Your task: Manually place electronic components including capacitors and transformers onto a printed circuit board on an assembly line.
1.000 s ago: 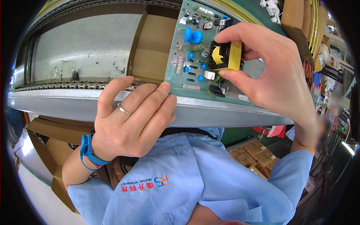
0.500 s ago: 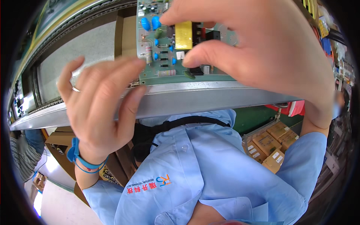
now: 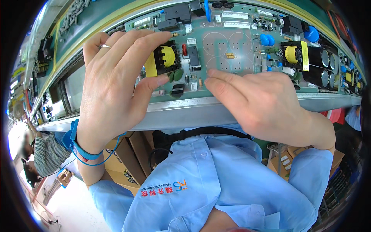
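Note:
My left hand (image 3: 116, 77) arches over the left part of a green circuit board (image 3: 197, 91), fingers spread. Its thumb and forefinger lie apart on either side of a transformer (image 3: 165, 58) wrapped in yellow; whether they touch it I cannot tell. My right hand (image 3: 259, 100) is palm down, two straight fingers pointing left with their tips at the board's bare area of printed circles (image 3: 216, 44). Its thumb is hidden and nothing shows in it. Between the hands sit a dark relay-like block (image 3: 194, 58), a red part (image 3: 184, 49) and green discs (image 3: 176, 75).
A metal rail (image 3: 185, 110) runs along the board's near edge. To the right, another board carries a yellow transformer (image 3: 295, 55) and black cylindrical capacitors (image 3: 319, 57). Cardboard boxes (image 3: 284, 160) stand below at right. A person in a striped top (image 3: 50, 152) is at far left.
My right hand has left the transformer and moved right along the board, its fingers now straight. My left hand has come over the transformer. More of the board shows now.

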